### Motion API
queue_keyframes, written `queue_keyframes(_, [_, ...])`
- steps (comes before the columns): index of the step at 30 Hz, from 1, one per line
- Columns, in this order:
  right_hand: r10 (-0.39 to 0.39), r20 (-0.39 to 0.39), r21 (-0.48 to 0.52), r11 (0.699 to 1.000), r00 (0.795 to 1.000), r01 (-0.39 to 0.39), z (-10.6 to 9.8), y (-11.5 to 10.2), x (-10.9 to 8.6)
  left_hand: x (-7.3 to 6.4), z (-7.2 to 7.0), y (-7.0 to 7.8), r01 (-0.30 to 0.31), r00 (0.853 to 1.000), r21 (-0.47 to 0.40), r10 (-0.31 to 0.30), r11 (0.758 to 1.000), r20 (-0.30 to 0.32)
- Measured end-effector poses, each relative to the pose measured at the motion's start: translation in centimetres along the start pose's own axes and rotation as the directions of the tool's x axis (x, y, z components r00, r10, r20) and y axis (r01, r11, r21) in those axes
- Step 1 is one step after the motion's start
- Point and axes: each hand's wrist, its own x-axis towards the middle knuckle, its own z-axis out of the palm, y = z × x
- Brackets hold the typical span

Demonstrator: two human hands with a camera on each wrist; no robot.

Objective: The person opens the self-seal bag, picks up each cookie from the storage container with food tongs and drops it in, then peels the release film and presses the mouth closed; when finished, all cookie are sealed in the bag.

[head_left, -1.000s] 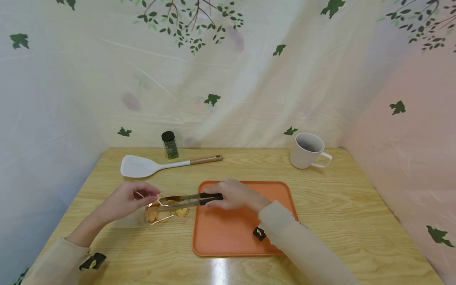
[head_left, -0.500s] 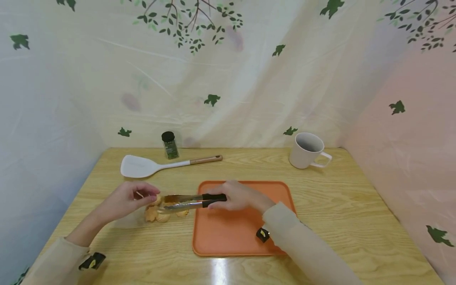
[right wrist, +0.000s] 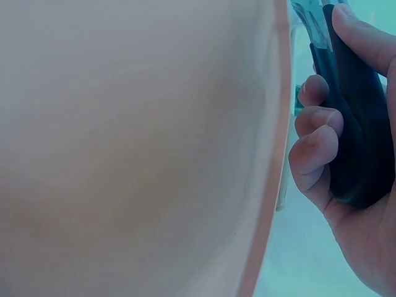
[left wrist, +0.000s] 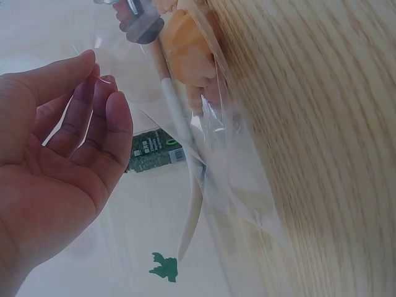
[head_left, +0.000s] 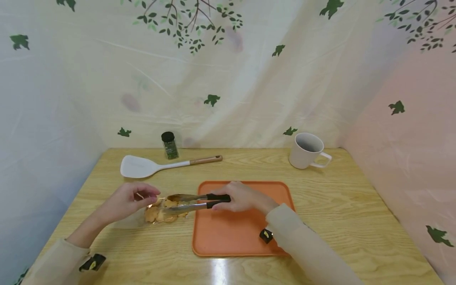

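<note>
At the left of the table lies a clear plastic bag [left wrist: 213,179] with several golden-brown cookies [head_left: 151,214] in it. My left hand [head_left: 130,200] pinches the bag's thin edge between thumb and fingertips. My right hand [head_left: 239,196] grips the black handles of metal tongs [head_left: 196,206], which point left. The tips of the tongs overlap the cookies in the head view, their two arms spread slightly apart. Black handles and curled fingers show in the right wrist view. What lies between the tips is hard to make out through the shiny plastic.
Beneath the right forearm lies an orange tray [head_left: 235,233]. A white spatula [head_left: 137,166] with a wooden handle lies behind the bag. Farther back stand a black-capped seasoning jar [head_left: 170,147] and, to the right, a white mug [head_left: 303,155]. A patterned cloth [head_left: 249,79] hangs around the table.
The right hand and tongs have shifted slightly right, bringing the tips back toward the tray. The left hand has stayed in place, and more of the cookies show now.
</note>
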Motion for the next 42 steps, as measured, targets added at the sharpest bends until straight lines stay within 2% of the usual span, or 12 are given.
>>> queue_keyframes(8, [0.017,-0.024,0.062,0.998,1.0,-0.015,-0.6,0.6,-2.1,0.2,0.3,0.0,-0.016,1.0,-0.041,0.016,0.999,0.011])
queue_keyframes(17, [0.006,-0.093,-0.025,1.0,0.996,-0.008,-2.4,0.8,-5.6,0.6,0.8,-0.3,-0.032,0.999,-0.042,0.032,0.999,0.006])
queue_keyframes(23, [0.108,-0.169,-0.113,0.985,0.98,-0.128,-3.9,1.1,-9.1,0.7,0.7,-0.1,-0.027,1.0,-0.038,0.027,0.999,0.003])
queue_keyframes(28, [0.144,-0.268,-0.111,0.978,0.953,-0.179,-4.8,1.7,-12.9,0.8,0.9,0.3,-0.055,0.998,-0.043,0.055,0.998,0.002])
queue_keyframes(31, [0.194,-0.329,-0.077,0.97,0.924,-0.231,-5.0,2.1,-15.6,0.7,1.0,0.3,-0.064,0.998,-0.05,0.065,0.997,0.01])
queue_keyframes(35, [0.298,-0.409,0.021,0.948,0.863,-0.318,-4.8,2.6,-19.1,0.4,1.1,0.0,-0.057,0.998,-0.058,0.057,0.997,0.002])
queue_keyframes(37, [0.353,-0.451,0.065,0.929,0.82,-0.364,-4.6,2.6,-20.7,0.3,1.1,-0.1,-0.056,0.998,-0.056,0.056,0.997,-0.005])
queue_keyframes(42, [0.52,-0.52,0.159,0.838,0.678,-0.522,-4.3,2.4,-24.2,0.0,1.3,-0.3,-0.073,0.997,-0.066,0.074,0.995,0.005])
